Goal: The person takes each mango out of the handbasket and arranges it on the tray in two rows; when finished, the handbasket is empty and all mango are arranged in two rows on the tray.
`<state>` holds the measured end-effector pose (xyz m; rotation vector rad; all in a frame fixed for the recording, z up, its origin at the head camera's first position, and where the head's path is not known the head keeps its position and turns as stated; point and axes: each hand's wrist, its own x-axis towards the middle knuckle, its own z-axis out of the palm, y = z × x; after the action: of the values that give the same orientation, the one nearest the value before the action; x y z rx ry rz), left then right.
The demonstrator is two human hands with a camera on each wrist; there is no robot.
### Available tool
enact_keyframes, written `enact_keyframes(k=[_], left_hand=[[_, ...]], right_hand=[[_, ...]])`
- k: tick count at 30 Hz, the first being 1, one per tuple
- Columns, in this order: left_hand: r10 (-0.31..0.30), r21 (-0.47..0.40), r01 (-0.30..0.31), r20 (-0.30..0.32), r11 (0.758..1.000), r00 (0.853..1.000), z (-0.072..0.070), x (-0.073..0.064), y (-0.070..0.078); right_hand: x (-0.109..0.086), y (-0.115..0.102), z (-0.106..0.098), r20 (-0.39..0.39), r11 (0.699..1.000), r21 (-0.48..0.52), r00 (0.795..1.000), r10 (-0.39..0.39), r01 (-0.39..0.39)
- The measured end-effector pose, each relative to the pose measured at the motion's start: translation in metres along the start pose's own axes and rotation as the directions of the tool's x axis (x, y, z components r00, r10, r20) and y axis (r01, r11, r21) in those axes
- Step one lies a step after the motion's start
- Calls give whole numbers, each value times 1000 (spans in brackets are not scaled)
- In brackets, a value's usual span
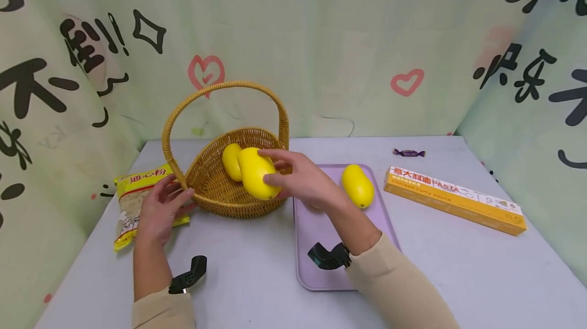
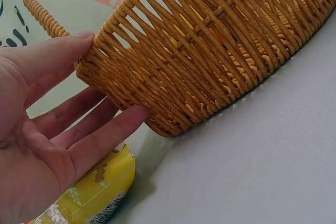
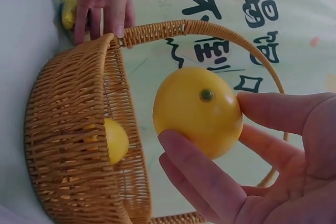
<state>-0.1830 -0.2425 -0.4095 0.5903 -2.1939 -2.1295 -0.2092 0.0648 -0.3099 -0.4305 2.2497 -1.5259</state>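
A yellow mango [image 1: 255,173] is in my right hand [image 1: 304,179], gripped between thumb and fingers over the front of the wicker basket [image 1: 238,210]. The right wrist view shows the green stem spot on the held mango [image 3: 197,111], which is apart from the basket rim. Inside the basket lies another mango [image 1: 231,162]. My left hand [image 1: 163,207] holds the basket's left end where the handle joins. In the left wrist view, the thumb of that hand [image 2: 42,114] lies on the rim while its fingers rest along the outer wall [image 2: 210,66].
A third mango [image 1: 357,186] lies on a purple tray [image 1: 316,273] right of the basket. Further right are a pasta box [image 1: 454,200] and a small purple wrapped candy [image 1: 409,153]. Behind my left hand lies a yellow bag of powder [image 1: 130,207]. A printed curtain [image 1: 321,64] hangs behind the table.
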Motion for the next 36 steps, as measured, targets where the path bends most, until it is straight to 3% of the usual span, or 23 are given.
enact_keyframes(k=[10, 19, 26, 36], left_hand=[[-10, -11, 10, 9, 1000, 1000, 1, -1, -4], [9, -2, -9, 8, 1000, 1000, 0, -1, 0], [1, 4, -1, 3, 1000, 1000, 0, 0, 1], [-5, -1, 5, -5, 1000, 1000, -1, -2, 1]], right_hand=[[-31, 20, -18, -17, 996, -72, 999, 44, -45], [-59, 41, -36, -43, 999, -16, 998, 44, -44], [-72, 56, -40, -36, 994, 3, 993, 111, -111], [-83, 71, -38, -23, 986, -42, 987, 160, -161]])
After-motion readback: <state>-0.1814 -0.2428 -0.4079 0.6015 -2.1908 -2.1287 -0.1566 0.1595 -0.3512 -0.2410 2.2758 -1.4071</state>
